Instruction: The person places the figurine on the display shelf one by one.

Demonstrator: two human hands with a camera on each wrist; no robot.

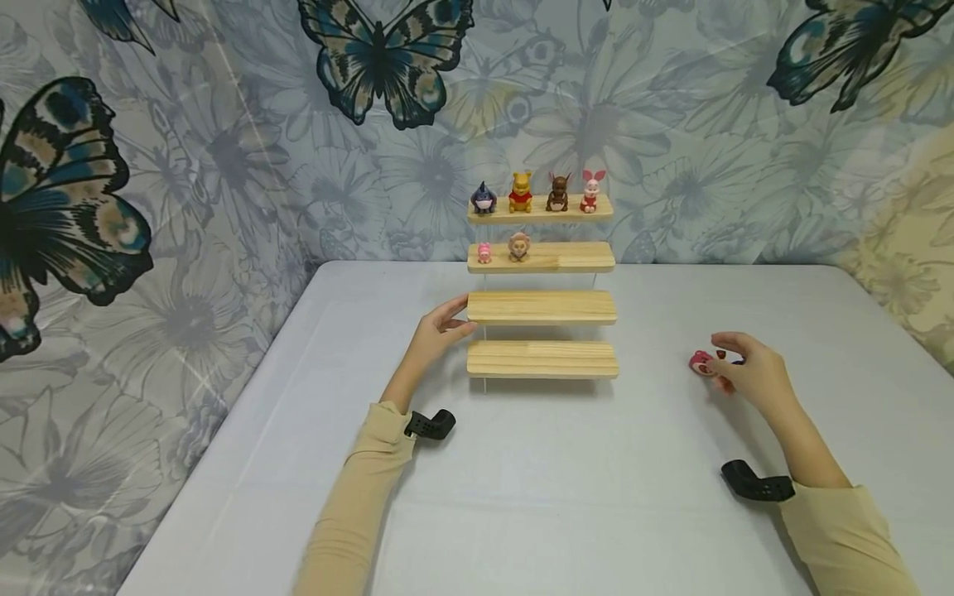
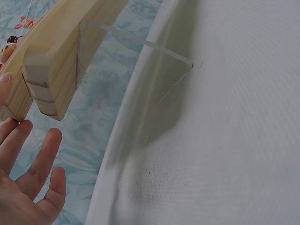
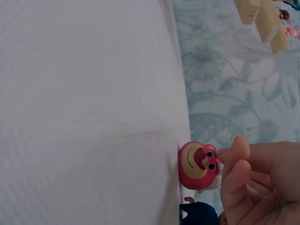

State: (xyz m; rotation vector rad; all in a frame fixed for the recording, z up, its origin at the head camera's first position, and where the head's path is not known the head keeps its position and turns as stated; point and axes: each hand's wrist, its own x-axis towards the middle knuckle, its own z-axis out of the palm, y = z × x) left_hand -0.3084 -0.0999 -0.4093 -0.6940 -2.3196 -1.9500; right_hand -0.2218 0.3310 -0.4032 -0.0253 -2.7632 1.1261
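A four-step wooden shelf [image 1: 542, 307] stands at the middle of the white table [image 1: 559, 480]. My left hand [image 1: 450, 319] rests against the left end of the third step, fingers straight; in the left wrist view the hand [image 2: 28, 154] lies beside the shelf's end [image 2: 51, 70]. My right hand [image 1: 721, 364] sits on the table to the right with loosely curled fingers. Its fingertips [image 3: 239, 164] touch a pink bear figure [image 3: 199, 166], which stands on the table [image 1: 701, 362]. A dark blue figure [image 3: 199, 213] is partly hidden under the hand.
Four small animal figures [image 1: 537, 193] line the top step, and two more [image 1: 503, 248] stand on the second. The two lower steps are bare. A butterfly-patterned cloth [image 1: 224, 165] hangs behind and to the left of the table.
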